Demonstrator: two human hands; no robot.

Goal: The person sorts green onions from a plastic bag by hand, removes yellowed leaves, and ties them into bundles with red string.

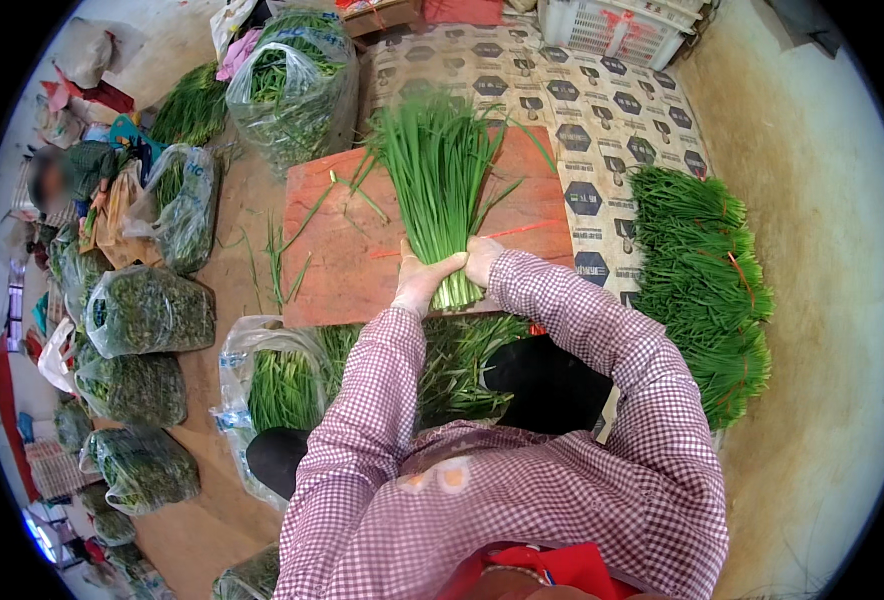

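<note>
A large bunch of garlic chives (428,180) stands out over a reddish board (332,270), leaf tips pointing away from me and pale cut ends toward me. My left hand (424,281) is closed round its lower left side, thumb across the stems. From the right, my right hand (481,262) grips the same stems, its fingers partly hidden. A thin red tie strip (518,231) lies across the board, passing under the bunch and showing on both sides. Loose chive leaves (362,195) are scattered on the board's left part.
Tied chive bundles (702,290) are stacked at the right on a patterned sheet (587,190). An open plastic bag of chives (287,385) sits below the board, between my knees. Several filled bags (152,310) line the left floor. A white crate (617,32) stands at the back; a person (57,180) is far left.
</note>
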